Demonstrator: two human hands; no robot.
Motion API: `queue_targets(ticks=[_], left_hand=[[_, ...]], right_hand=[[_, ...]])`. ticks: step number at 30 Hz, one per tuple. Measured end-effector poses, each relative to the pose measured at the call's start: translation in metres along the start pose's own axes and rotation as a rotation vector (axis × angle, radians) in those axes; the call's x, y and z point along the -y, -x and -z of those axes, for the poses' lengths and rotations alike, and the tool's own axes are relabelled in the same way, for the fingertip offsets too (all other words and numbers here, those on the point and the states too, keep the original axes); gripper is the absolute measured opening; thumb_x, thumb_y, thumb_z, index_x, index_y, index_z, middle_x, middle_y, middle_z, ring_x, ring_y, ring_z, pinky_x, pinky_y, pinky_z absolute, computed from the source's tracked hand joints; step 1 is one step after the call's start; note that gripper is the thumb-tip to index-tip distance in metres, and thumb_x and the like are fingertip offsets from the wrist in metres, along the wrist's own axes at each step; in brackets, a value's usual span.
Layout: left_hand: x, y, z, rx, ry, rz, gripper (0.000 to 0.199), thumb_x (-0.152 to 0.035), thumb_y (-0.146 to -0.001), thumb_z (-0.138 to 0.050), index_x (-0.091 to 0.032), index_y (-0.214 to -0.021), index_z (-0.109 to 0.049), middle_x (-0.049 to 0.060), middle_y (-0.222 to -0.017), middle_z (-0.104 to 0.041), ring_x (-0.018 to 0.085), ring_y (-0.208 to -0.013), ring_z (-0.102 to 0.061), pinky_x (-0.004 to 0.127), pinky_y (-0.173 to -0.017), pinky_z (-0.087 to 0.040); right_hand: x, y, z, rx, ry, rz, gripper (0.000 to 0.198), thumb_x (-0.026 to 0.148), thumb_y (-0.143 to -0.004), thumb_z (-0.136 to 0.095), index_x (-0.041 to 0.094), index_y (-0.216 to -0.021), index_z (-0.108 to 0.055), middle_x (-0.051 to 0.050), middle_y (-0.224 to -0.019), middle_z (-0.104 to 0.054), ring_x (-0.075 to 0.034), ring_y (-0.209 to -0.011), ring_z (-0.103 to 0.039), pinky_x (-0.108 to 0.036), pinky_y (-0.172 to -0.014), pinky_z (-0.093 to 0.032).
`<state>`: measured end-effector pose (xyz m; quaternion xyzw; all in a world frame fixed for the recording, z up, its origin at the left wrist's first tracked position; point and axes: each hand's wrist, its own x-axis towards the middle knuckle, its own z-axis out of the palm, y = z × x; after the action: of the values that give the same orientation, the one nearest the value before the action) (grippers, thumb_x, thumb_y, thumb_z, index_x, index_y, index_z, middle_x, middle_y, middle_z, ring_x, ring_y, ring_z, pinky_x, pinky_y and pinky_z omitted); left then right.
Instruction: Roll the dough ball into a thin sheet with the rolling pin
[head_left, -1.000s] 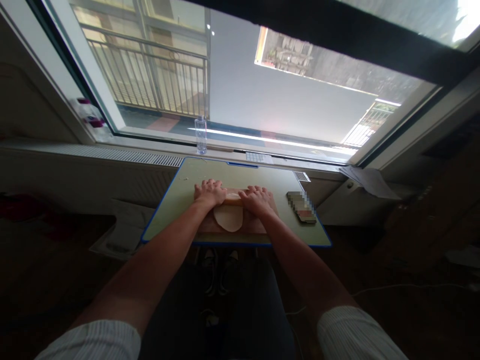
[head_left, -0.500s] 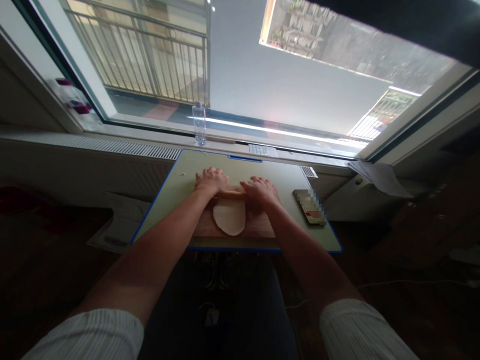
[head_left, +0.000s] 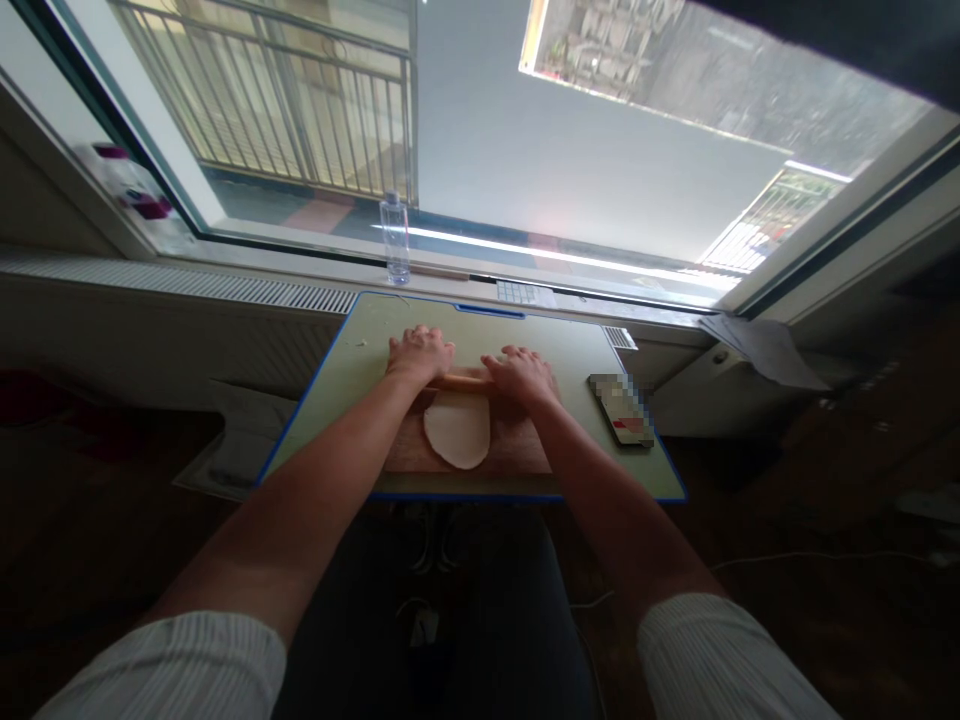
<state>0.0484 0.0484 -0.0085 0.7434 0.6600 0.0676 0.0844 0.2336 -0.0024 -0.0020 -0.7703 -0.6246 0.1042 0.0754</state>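
Observation:
A wooden rolling pin (head_left: 465,382) lies across the far end of a pale, flat sheet of dough (head_left: 457,432). My left hand (head_left: 418,355) is closed over the pin's left end, fingers pointing away from me. On its right end, my right hand (head_left: 523,374) grips in the same way. Only the middle of the pin shows between the hands. Beneath the dough is a brown wooden board (head_left: 517,455), partly covered by my hands and forearms. The dough's near edge is rounded; its far edge is hidden by the pin.
The board rests on a small light-green table (head_left: 300,440) with a blue rim. A phone (head_left: 621,410) lies at its right side. Behind stand a clear bottle (head_left: 394,240) on the windowsill (head_left: 442,283) and a radiator (head_left: 285,296). Papers (head_left: 757,345) lie to the right.
The whole view has shifted slightly. My hands, the rolling pin and the dough keep nearly the same places on the board.

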Motion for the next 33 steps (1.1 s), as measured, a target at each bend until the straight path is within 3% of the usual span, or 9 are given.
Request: queue_targets(ticks=[9, 15, 22, 29, 33], left_hand=[[0.002, 0.021, -0.005, -0.033, -0.023, 0.011, 0.053, -0.049, -0.100, -0.038, -0.023, -0.131, -0.073, 0.017, -0.145, -0.067, 0.037, -0.135, -0.058, 0.059, -0.114, -0.043], [0.002, 0.042, -0.005, -0.020, -0.004, 0.031, 0.053, -0.048, -0.100, -0.038, -0.025, -0.135, -0.071, 0.015, -0.155, -0.061, 0.038, -0.143, -0.052, 0.062, -0.118, -0.037], [0.000, 0.068, -0.003, -0.047, -0.017, 0.037, 0.051, -0.045, -0.101, -0.035, -0.026, -0.133, -0.070, 0.015, -0.150, -0.064, 0.036, -0.139, -0.055, 0.060, -0.116, -0.039], [0.000, 0.068, -0.006, -0.059, -0.018, 0.037, 0.052, -0.045, -0.101, -0.035, -0.026, -0.133, -0.071, 0.016, -0.150, -0.064, 0.038, -0.139, -0.054, 0.061, -0.116, -0.036], [0.000, 0.061, -0.004, -0.052, -0.024, 0.040, 0.052, -0.045, -0.101, -0.035, -0.025, -0.132, -0.071, 0.018, -0.150, -0.063, 0.038, -0.139, -0.053, 0.059, -0.115, -0.037]], right_hand=[[0.001, 0.027, -0.001, -0.018, 0.050, 0.002, 0.058, 0.065, -0.105, -0.043, 0.028, -0.145, -0.063, -0.013, -0.153, -0.062, -0.033, -0.142, -0.052, -0.052, -0.118, -0.038], [0.001, 0.050, -0.005, -0.105, 0.105, 0.046, 0.051, 0.060, -0.107, -0.043, 0.026, -0.136, -0.068, -0.013, -0.143, -0.069, -0.032, -0.134, -0.057, -0.048, -0.113, -0.038], [-0.004, 0.068, -0.017, -0.228, 0.173, 0.105, 0.051, 0.056, -0.110, -0.040, 0.021, -0.129, -0.071, -0.015, -0.134, -0.072, -0.034, -0.127, -0.058, -0.048, -0.112, -0.034], [-0.003, 0.069, -0.015, -0.199, 0.217, 0.094, 0.051, 0.057, -0.111, -0.038, 0.025, -0.134, -0.070, -0.015, -0.138, -0.070, -0.033, -0.129, -0.056, -0.048, -0.112, -0.034], [0.000, 0.065, -0.007, -0.109, 0.252, 0.094, 0.049, 0.054, -0.111, -0.036, 0.029, -0.140, -0.067, -0.014, -0.144, -0.066, -0.032, -0.134, -0.054, -0.049, -0.114, -0.035]])
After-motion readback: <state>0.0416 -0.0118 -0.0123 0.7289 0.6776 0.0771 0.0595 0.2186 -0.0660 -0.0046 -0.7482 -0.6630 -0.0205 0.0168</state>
